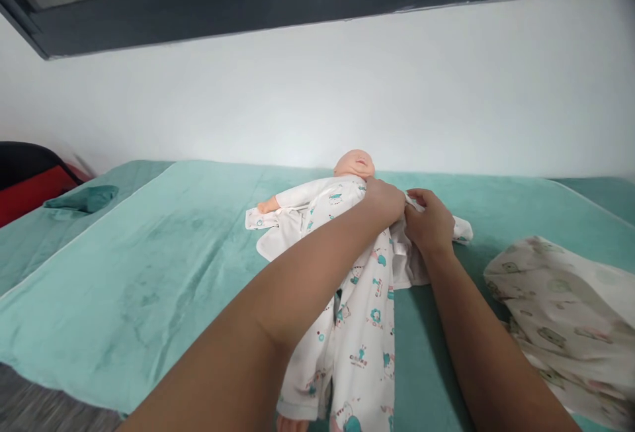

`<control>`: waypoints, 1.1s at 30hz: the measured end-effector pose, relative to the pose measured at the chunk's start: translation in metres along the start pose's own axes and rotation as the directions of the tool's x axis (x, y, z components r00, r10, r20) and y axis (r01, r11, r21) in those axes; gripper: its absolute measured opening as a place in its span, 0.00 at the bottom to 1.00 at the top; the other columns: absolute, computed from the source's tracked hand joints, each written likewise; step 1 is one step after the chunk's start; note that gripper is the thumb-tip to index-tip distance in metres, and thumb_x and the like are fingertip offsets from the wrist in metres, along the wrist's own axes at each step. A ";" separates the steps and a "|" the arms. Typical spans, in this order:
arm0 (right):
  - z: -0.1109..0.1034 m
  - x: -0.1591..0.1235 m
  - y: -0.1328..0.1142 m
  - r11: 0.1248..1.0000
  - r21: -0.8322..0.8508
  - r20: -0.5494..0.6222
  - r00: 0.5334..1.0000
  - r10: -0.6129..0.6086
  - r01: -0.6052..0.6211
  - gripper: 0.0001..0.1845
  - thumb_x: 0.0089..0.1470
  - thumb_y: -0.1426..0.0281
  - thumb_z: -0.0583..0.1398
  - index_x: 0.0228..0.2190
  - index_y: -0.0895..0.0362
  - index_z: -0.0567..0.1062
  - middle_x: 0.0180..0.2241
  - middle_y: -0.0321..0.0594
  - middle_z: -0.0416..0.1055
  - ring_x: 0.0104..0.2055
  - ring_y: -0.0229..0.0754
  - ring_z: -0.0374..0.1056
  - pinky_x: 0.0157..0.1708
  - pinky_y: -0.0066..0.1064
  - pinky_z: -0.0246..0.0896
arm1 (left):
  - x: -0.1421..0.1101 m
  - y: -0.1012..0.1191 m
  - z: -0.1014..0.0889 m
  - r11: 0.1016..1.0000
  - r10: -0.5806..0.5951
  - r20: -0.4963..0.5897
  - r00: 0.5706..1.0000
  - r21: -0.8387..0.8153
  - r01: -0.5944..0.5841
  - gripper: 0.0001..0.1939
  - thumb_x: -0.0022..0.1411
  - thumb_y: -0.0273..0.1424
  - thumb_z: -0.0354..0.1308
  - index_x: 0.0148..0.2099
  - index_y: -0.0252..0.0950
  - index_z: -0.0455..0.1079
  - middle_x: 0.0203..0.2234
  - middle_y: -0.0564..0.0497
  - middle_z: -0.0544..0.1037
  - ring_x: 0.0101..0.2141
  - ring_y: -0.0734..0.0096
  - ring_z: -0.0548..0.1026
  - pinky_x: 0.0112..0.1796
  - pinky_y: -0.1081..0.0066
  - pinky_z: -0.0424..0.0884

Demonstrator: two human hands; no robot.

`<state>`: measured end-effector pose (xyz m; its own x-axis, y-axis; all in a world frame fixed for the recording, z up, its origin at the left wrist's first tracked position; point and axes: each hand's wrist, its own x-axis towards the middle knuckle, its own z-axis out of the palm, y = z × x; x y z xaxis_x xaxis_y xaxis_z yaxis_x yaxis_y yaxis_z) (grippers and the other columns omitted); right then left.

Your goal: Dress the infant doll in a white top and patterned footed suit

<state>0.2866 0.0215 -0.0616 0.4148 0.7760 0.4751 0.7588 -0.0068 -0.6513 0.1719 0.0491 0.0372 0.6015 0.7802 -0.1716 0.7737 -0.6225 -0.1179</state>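
Observation:
A baby doll (354, 165) lies on its back on the teal bed cover, head toward the wall. White baby clothes (376, 316) with teal and pink prints cover its body and legs. My left hand (384, 202) is closed on the cloth by the doll's shoulder, on the right side of the picture. Just right of it, my right hand (429, 220) pinches the same garment near the sleeve (463, 231), whose end sticks out beyond my fingers. The doll's arm on that side is hidden. Its other arm (302, 194) lies stretched out over an open printed sleeve (258, 219).
A crumpled white cloth with animal prints (570, 319) lies at the right. The teal cover (124, 273) has creases at left. A small dark teal cloth (82, 198) and a red and black object (34, 184) are at far left. The white wall (248, 101) rises behind, below a dark window frame (173, 18).

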 end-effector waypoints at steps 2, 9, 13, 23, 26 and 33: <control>-0.001 0.001 0.000 0.999 0.019 0.012 0.999 0.033 -0.033 0.20 0.49 0.66 0.56 0.44 0.52 0.77 0.42 0.43 0.78 0.45 0.52 0.71 0.47 0.46 0.63 | 0.000 -0.008 -0.004 1.000 0.006 0.000 1.000 -0.015 -0.006 0.14 0.62 0.30 0.54 0.48 0.38 0.76 0.50 0.42 0.78 0.51 0.55 0.73 0.53 0.56 0.64; -0.006 0.014 0.009 0.942 0.290 0.017 0.985 0.173 -0.171 0.22 0.43 0.70 0.56 0.41 0.52 0.79 0.35 0.40 0.79 0.37 0.48 0.74 0.40 0.41 0.67 | -0.021 -0.051 -0.034 0.998 0.028 0.030 0.999 -0.065 -0.026 0.17 0.56 0.32 0.59 0.49 0.37 0.73 0.49 0.41 0.77 0.43 0.55 0.76 0.43 0.58 0.71; -0.008 0.021 0.019 0.768 0.556 0.084 0.941 0.328 -0.317 0.22 0.37 0.73 0.58 0.38 0.52 0.80 0.34 0.39 0.80 0.33 0.45 0.74 0.30 0.33 0.66 | -0.040 -0.071 -0.045 0.994 -0.034 0.002 0.999 -0.101 0.034 0.18 0.57 0.32 0.58 0.51 0.38 0.71 0.47 0.43 0.77 0.42 0.58 0.76 0.42 0.61 0.71; -0.007 0.025 0.021 0.563 0.739 0.056 0.867 0.495 -0.369 0.16 0.30 0.76 0.58 0.27 0.54 0.78 0.34 0.40 0.79 0.32 0.42 0.72 0.25 0.30 0.64 | -0.052 -0.079 -0.040 0.986 -0.078 -0.038 0.996 -0.148 0.072 0.15 0.58 0.33 0.57 0.48 0.40 0.71 0.45 0.45 0.78 0.41 0.59 0.76 0.41 0.62 0.69; -0.009 0.026 0.017 0.512 0.783 0.073 0.871 0.486 -0.352 0.16 0.30 0.76 0.57 0.27 0.54 0.76 0.36 0.41 0.78 0.38 0.45 0.74 0.28 0.32 0.68 | -0.054 -0.084 -0.038 0.985 -0.087 -0.037 0.996 -0.154 0.080 0.13 0.58 0.34 0.58 0.46 0.40 0.71 0.42 0.48 0.79 0.37 0.62 0.76 0.39 0.64 0.68; -0.010 0.030 0.017 0.439 0.805 0.152 0.853 0.499 -0.400 0.19 0.34 0.76 0.60 0.35 0.55 0.72 0.40 0.44 0.77 0.42 0.45 0.75 0.32 0.31 0.70 | -0.059 -0.089 -0.032 0.967 -0.037 -0.038 0.999 -0.253 0.026 0.13 0.58 0.36 0.57 0.46 0.42 0.71 0.38 0.51 0.80 0.33 0.65 0.75 0.35 0.67 0.65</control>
<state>0.3168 0.0387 -0.0529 0.6558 0.7549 -0.0096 -0.2373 0.1940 -0.9519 0.0741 0.0608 0.0886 0.5797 0.8045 -0.1296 0.8143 -0.5661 0.1285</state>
